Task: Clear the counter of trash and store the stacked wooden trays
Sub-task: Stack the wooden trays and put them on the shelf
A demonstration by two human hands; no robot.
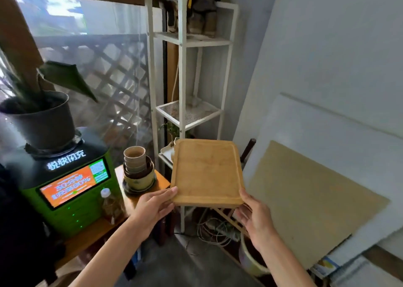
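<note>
trays: light wooden rectangular trays with rounded corners and a routed groove round the rim (207, 172), held flat in mid-air in front of the white metal shelf unit (183, 46). Only the top one shows in full; count of the stack under it can't be told from this angle.
left hand: left hand (152, 208) on the near-left corner, fingers (168, 194) pressed together along the tray edge, gripping it.
right hand: right hand (255, 218) at the near-right corner, palm up under the edge, fingers (244, 210) loosely spread and mostly hidden beneath the wood; can't tell how firmly they grip.
shelf unit: 1, thin square tubing, painted white, perforated mesh shelf mid-height, a small white tray-like piece peeking out at the level behind the wooden trays, blurred brown objects on the top shelf.
cups: stack of brown paper cups (135, 158), around 4, nested inside a round glazed ceramic pot on a dark saucer.
table: 1 low wooden table (152, 184), orange-brown top, carries the cups.
kiosk: 1 green plastic box with lit orange screen (74, 186), dark top; 1 grey plastic pot with broad-leaf plant (41, 120) on it.
bottle: 1 clear plastic bottle, white cap (109, 203), amber liquid, just beside the kiosk.
boards: 1 tan sheet (309, 199) leaning on white panels at right.
floor: tangled white cables (216, 230) below the shelf unit.
</note>
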